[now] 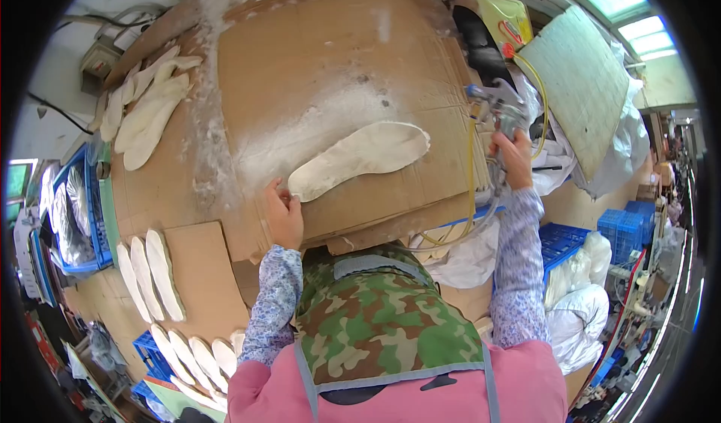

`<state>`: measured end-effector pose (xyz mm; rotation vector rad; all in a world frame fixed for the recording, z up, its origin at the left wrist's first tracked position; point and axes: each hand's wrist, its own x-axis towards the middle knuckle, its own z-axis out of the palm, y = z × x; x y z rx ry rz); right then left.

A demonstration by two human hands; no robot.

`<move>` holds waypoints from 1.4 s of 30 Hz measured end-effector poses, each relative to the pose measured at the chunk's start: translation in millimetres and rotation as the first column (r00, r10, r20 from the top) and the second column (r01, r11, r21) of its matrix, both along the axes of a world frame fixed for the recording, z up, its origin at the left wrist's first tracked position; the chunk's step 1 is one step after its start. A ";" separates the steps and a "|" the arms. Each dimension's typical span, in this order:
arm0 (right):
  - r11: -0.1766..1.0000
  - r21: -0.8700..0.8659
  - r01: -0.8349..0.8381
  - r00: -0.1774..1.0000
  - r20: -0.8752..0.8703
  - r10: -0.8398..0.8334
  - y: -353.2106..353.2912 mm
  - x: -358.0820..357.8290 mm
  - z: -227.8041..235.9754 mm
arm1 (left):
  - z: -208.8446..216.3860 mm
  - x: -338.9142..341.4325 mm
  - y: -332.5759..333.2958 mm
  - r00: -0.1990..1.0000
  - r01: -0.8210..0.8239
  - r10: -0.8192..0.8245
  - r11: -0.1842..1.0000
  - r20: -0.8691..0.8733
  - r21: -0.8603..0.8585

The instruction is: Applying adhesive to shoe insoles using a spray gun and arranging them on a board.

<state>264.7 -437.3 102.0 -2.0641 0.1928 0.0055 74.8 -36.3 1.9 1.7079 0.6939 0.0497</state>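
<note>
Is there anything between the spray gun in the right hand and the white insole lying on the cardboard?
Nothing visible: bare cardboard sheet separates the metal spray gun in the right hand from the white foam insole.

Person wearing pink top, camouflage apron (379, 325) in green, brown and cream lying over chest, grey-blue straps running across it. Blue-and-white floral sleeves (274, 303) covering both forearms to wrists. Both hands going bare, ungloved.
</note>
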 end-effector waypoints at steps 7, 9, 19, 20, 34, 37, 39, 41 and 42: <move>0.968 0.240 -0.067 0.964 -0.234 0.125 51.5 -79.8 61.7 | 30.1 63.6 -69.1 0.727 0.230 -0.641 0.564 0.245 0.793; 0.978 0.188 -0.093 0.969 -0.210 0.133 69.5 -94.5 58.3 | 32.8 85.0 -102.6 0.649 0.376 -0.756 0.417 0.086 0.828; 0.991 0.021 -0.131 0.960 -0.247 0.132 88.8 -119.8 39.8 | -10.5 106.5 -137.6 0.608 0.420 -0.794 0.316 -0.005 0.851; 0.991 0.000 -0.137 0.954 -0.269 0.132 91.4 -118.8 39.3 | -11.4 107.2 -137.5 0.609 0.416 -0.793 0.318 -0.001 0.852; 0.944 -0.189 -0.271 0.960 -0.125 0.251 113.4 -121.5 23.9 | -8.0 94.3 -121.9 0.633 0.423 -0.769 0.438 0.087 0.794; 0.943 -0.191 -0.273 0.961 -0.094 0.260 111.4 -121.1 21.8 | -8.6 93.5 -123.3 0.656 0.397 -0.744 0.483 0.127 0.781; 0.947 -0.175 -0.269 0.963 -0.082 0.258 108.2 -121.0 18.5 | -7.7 92.8 -122.9 0.659 0.407 -0.746 0.462 0.098 0.788; 0.959 -0.150 -0.239 0.971 -0.064 0.231 105.3 -121.5 15.6 | -6.6 92.6 -122.9 0.653 0.418 -0.754 0.439 0.072 0.796; 0.959 -0.153 -0.237 0.971 -0.063 0.230 104.7 -122.1 15.7 | -6.1 92.5 -122.9 0.649 0.430 -0.759 0.413 0.043 0.803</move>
